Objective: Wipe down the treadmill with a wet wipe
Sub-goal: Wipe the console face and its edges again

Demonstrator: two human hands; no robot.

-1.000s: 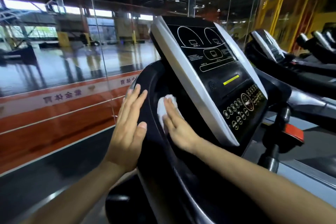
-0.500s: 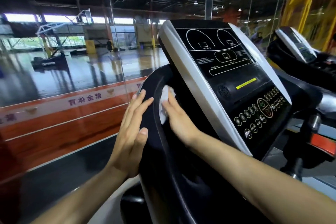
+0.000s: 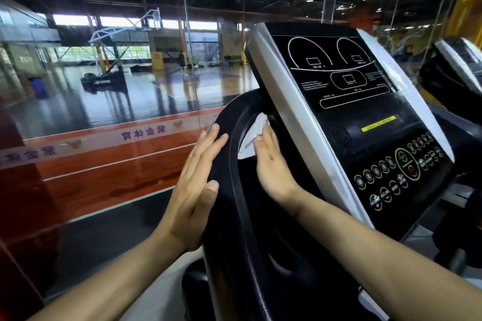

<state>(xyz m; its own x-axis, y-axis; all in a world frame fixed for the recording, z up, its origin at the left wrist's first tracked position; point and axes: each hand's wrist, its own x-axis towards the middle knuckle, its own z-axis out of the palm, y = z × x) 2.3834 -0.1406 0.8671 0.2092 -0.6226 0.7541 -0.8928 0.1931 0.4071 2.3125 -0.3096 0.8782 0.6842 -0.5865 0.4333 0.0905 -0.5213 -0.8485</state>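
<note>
Behind the console, the flat-fingered right grip presses the wipe.

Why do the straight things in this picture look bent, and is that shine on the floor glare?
Head view: the wide-angle lens bows the glass wall and stretches the forearms at the edges; daylight from the far windows glares off the court floor; the treadmill console stays sharp, the wet wipe slightly soft.

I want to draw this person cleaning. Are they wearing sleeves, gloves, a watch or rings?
No. The left hand and right hand are bare, with no gloves, watch or rings showing. Both forearms are bare too; no sleeve reaches into view. The nails are short and plain.
</note>
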